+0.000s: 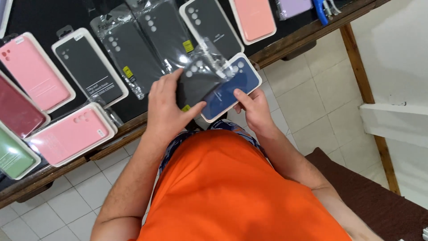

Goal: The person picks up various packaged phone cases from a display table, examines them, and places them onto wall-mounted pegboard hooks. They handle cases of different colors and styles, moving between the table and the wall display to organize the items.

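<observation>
Shop: packaged phone cases point(89, 67) displayed.

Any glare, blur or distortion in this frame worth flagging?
Head view: glare spots on the clear plastic sleeve over the black case in the left hand; right hand and blue case sharp; table edge slightly bowed; lighting even.

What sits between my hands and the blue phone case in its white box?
Left hand grips the black phone case in clear plastic wrap, which lies over the blue phone case in its white box. Right hand touches the box directly.
</observation>
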